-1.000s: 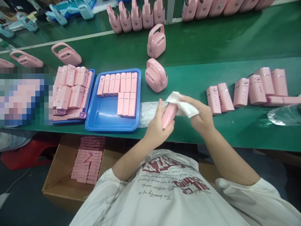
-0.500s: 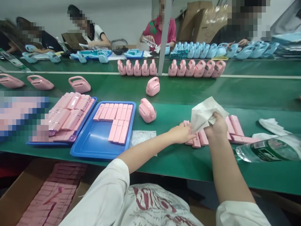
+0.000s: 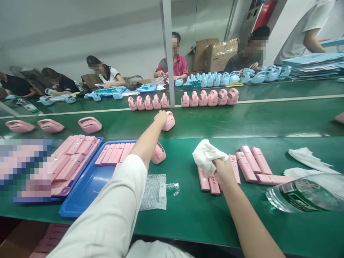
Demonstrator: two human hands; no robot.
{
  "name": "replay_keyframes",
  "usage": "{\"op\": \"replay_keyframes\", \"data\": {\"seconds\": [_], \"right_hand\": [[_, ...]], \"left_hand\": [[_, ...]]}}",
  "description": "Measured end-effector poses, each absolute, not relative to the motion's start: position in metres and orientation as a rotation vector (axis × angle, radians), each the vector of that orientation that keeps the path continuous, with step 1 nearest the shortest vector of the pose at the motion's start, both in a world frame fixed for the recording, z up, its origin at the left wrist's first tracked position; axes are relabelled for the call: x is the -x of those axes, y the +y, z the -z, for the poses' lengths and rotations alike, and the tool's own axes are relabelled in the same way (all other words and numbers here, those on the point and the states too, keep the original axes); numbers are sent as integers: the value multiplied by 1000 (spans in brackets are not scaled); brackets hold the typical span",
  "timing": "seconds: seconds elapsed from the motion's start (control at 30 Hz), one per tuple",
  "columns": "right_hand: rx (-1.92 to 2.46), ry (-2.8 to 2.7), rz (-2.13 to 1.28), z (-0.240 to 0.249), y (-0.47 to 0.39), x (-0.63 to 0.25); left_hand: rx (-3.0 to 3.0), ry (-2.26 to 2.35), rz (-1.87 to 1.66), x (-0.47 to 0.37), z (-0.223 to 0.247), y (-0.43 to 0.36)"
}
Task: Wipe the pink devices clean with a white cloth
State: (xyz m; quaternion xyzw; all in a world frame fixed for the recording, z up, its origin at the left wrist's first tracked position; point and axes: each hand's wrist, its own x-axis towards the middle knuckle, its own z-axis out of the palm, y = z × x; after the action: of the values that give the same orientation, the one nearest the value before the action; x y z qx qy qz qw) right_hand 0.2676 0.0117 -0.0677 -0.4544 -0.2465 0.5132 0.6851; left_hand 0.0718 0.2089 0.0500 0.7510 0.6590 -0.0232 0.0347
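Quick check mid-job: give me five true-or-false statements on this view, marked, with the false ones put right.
1. The right hand holds a white cloth. True.
2. A bubble-wrap pouch lies right of the partly filled blue tray. True.
3. The left hand rests in that tray. False: it is at a pink handled unit.
4. The plastic bottle stands upright. False: it lies on its side.
5. Pink units stand on both sides of the grey post. True.

We look forward and down from head height, workbench [image 3: 188,222] close across the lower frame, grey wall [image 3: 131,39] farther off above.
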Motion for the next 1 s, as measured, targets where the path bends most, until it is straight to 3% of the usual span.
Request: {"op": "replay_keyframes", "data": {"seconds": [0.23, 0.47, 0.63, 0.83, 1.0], "right_hand": [[1158, -683, -1052, 74, 9, -274], [1222, -761, -1062, 80, 5, -272], [1027, -827, -1276, 86, 6, -261], [860, -939, -1220, 76, -13, -224], [774, -1414, -1238, 75, -42, -173]], "left_hand": [[-2565, 1919, 95, -70, -65, 189], [-3004, 1397, -348, -14, -93, 73], [-2823, 1046, -605, 33, -52, -5], [-2477, 1169, -989, 71, 17, -40], [-2394, 1123, -1009, 67, 42, -53]]}}
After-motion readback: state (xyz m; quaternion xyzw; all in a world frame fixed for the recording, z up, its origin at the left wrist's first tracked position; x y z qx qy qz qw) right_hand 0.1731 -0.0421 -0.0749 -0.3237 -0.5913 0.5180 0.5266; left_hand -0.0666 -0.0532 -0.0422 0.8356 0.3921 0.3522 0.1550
